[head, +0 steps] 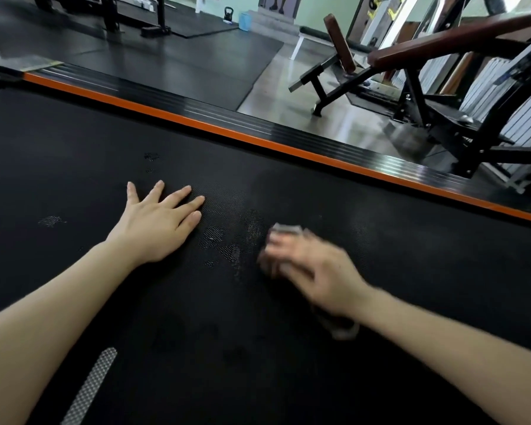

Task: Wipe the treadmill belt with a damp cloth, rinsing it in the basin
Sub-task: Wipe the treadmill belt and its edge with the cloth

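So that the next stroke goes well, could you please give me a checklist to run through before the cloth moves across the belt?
1. The right hand grips the cloth: ok, though blurred.
2. The cloth lies on the belt: ok.
3. The left hand is clear of the cloth: ok, flat on the belt, apart from it.
4. The patches between the hands are wiped away: not ok, they show plainly.
5. The basin is within reach: cannot tell, not in view.
6. The cloth is damp enough: cannot tell.
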Demonstrator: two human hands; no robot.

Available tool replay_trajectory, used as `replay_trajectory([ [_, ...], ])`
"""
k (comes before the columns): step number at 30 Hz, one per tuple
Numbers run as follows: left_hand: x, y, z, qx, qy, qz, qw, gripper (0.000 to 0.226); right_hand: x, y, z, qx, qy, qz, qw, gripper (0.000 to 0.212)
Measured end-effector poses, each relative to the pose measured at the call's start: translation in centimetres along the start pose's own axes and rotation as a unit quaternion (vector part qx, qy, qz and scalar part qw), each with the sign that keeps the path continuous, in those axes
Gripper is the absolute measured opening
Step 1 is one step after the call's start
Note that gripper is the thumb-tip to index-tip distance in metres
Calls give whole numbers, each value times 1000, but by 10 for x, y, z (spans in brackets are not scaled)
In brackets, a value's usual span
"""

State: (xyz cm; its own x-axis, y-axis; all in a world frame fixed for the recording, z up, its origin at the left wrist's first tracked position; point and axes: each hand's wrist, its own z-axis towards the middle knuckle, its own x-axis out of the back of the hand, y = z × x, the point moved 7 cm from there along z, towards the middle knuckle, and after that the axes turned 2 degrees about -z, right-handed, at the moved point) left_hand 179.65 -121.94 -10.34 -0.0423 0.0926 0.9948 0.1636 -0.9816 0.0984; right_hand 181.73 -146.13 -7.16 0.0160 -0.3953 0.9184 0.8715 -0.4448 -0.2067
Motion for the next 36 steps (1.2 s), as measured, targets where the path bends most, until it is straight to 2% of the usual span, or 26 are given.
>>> replay_trajectory([
  [3, -1, 0, 1, 0, -2, -5, 1000, 54, 4, 85, 44, -212, 30, -73, 974, 32],
  [4, -1, 0, 1, 0, -1, -8, 1000, 54, 4, 100, 52, -259, 33, -86, 961, 32],
  [6, 1, 0, 3, -2, 1, -15, 1000, 53, 0, 100, 58, -299, 48, -96, 948, 33],
  [8, 1, 0, 4, -4, 5, -16, 1000, 53, -8, 56, 49, -253, 54, -81, 963, 34],
  [11, 1, -1, 3, -3, 10, -9, 1000, 53, -18, -51, 3, -92, 8, -25, 995, 38],
  [13, 2, -1, 2, -5, 7, -7, 1000, 53, -15, -104, -37, -2, -36, 8, 999, 38],
  [15, 3, -2, -1, -7, 3, 3, 1000, 54, -7, -121, -66, 59, -69, 30, 995, 36],
  [17, 3, -2, -4, -8, 7, 13, 1000, 55, 4, -104, -71, 61, -77, 42, 994, 36],
  [18, 3, -2, -5, -9, 10, 18, 1000, 55, 6, -84, -66, 27, -65, 29, 997, 37],
  [20, 3, 0, -7, -15, 8, 30, 999, 55, 15, -30, -47, -108, -3, -7, 994, 36],
  [22, 2, 0, -8, -16, 6, 35, 999, 56, 21, 17, -32, -258, 51, -61, 963, 34],
  [24, 3, -1, -8, -15, 6, 32, 999, 56, 15, 26, -18, -320, 61, -98, 940, 34],
  [26, 3, -1, -8, -17, 6, 27, 999, 56, -1, -2, 0, -290, 62, -88, 951, 35],
  [29, 4, -2, -7, -13, 2, 22, 1000, 54, -31, -85, 16, -136, 31, -24, 990, 37],
  [32, 6, -3, -7, -12, 6, 33, 999, 54, -33, -143, -7, 3, -12, 22, 1000, 36],
  [34, 10, -3, -9, -8, 11, 27, 1000, 56, -19, -142, -43, 39, -45, 32, 998, 36],
  [36, 16, -1, -15, -10, 18, 22, 1000, 58, 3, -116, -91, 41, -75, 20, 996, 36],
])
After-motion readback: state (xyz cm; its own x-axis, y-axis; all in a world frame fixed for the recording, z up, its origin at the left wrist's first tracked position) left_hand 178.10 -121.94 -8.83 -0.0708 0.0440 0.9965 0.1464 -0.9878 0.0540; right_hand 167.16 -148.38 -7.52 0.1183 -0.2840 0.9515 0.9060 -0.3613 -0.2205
